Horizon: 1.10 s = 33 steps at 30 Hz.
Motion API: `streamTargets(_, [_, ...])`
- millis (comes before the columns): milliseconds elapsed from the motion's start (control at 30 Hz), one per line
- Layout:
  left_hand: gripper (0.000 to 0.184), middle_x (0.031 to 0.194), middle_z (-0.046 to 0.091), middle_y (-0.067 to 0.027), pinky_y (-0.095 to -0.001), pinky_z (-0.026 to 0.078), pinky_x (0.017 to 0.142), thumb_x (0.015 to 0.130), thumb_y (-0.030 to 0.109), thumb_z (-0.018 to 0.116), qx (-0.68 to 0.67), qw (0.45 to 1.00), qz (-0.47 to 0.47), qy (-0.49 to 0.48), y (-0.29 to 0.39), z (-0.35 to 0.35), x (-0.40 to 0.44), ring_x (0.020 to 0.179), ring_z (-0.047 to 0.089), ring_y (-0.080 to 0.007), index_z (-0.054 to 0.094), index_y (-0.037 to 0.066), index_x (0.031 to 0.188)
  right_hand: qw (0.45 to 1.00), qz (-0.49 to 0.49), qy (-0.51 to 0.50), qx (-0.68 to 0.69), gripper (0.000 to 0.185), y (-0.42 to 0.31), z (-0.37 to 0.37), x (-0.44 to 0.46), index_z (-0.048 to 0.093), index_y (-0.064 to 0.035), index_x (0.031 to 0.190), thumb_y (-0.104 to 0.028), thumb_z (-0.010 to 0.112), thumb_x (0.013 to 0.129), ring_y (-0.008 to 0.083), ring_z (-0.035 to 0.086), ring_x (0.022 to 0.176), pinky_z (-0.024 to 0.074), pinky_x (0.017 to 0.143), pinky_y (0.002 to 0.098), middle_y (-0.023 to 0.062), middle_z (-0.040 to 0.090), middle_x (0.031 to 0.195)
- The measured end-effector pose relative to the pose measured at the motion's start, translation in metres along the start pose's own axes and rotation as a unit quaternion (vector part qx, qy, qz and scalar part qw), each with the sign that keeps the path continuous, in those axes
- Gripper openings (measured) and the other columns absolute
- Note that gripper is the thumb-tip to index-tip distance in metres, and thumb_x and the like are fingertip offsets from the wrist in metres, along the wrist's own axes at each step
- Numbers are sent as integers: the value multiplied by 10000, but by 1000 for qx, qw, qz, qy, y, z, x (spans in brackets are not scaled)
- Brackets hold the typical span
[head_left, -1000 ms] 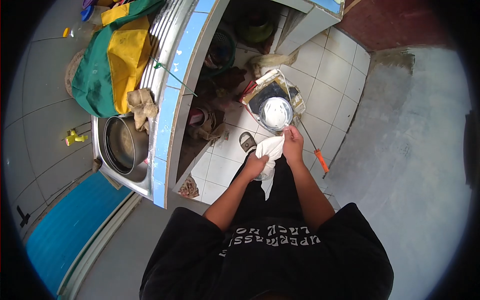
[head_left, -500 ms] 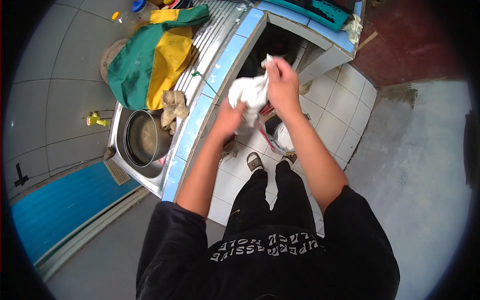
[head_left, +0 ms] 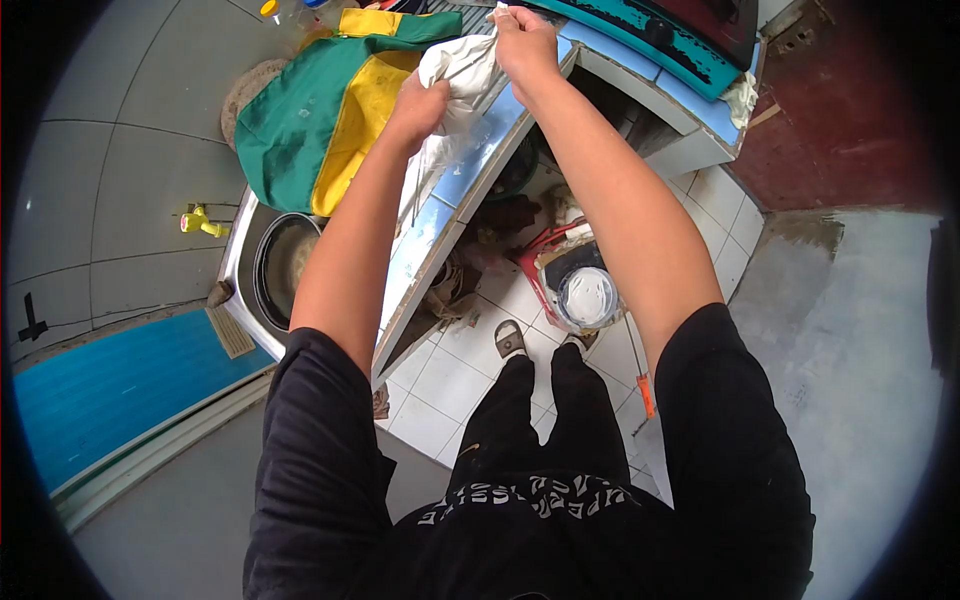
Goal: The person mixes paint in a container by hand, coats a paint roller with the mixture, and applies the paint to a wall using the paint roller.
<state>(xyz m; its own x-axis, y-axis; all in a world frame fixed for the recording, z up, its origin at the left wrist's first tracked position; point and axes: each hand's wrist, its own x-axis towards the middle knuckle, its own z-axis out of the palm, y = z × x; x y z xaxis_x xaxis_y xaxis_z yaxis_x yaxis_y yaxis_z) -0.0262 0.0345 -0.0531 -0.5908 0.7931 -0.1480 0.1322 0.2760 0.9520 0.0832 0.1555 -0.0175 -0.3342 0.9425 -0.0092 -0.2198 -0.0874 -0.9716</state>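
— Far left, a tap [head_left: 203, 222], then a pot [head_left: 268, 250], and green-and-yellow fabric [head_left: 300, 125] crowding the left hand [head_left: 420, 108]!
— That hand curls closed round the white bundle [head_left: 462, 75] (bag or cloth, I can't tell), just lifted over the worktop [head_left: 462, 175].
— And the right hand [head_left: 525, 45]?
— Fingers pinched on its upper end, well above the floor tub [head_left: 588, 326]! Then an orange handle [head_left: 646, 396]; the teal-edged unit [head_left: 700, 80] limits rightward room.

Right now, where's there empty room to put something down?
Bare floor tiles show between the cupboard and left sandal, and beyond the right arm, by the red wall. It's crowded around the tub, in the sink around its pot, and under the green-and-yellow cloth.
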Motion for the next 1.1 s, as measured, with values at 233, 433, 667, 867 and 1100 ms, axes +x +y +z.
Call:
streamTargets(233, [371, 1166, 713, -193, -392, 496, 956, 909, 168, 548, 120, 992, 25, 32, -36, -5, 22, 1101, 668, -325, 665, 43, 1238, 996, 5, -16, -91, 212, 41, 11, 24, 732, -33, 1014, -213, 620, 996, 155, 629, 808, 497, 762, 319, 58, 705, 881])
streamTargets(433, [365, 1068, 741, -142, -361, 512, 902, 899, 136, 553, 253, 963, 41, 77, -47, -3, 28, 989, 695, -239, 692, 71, 1229, 989, 4, -17, -149, 238, 64, 5, 22, 738, -35, 1061, -235, 640, 979, 204, 684, 873, 520, 814, 348, 97, 742, 948])
streamTargets(667, [308, 952, 754, -141, -370, 546, 850, 874, 113, 561, 174, 964, 117, 164, -46, -5, 39, 880, 724, -269, 746, 115, 1121, 988, -31, -25, -151, 361, 56, 13, 40, 676, -37, 1265, -226, 586, 971, 344, 684, 1093, 503, 947, 378, 220, 715, 1200])
streamTargets(867, [304, 961, 760, -126, -353, 547, 850, 861, 165, 620, 170, 974, 62, 136, -66, -7, 49, 874, 720, -243, 741, 87, 1129, 950, -215, -36, -225, 305, 81, 4, 37, 703, 5, 1140, -208, 528, 1009, 288, 640, 735, 498, 706, 410, 144, 693, 841])
streamTargets(1100, [345, 1086, 743, -151, -348, 527, 934, 855, 197, 683, 250, 956, 94, 118, -67, -2, 35, 1016, 713, -268, 727, 104, 1184, 956, -44, -54, -286, 262, 114, -19, 5, 771, -108, 1035, -315, 652, 926, 325, 712, 878, 542, 814, 420, 132, 750, 929])
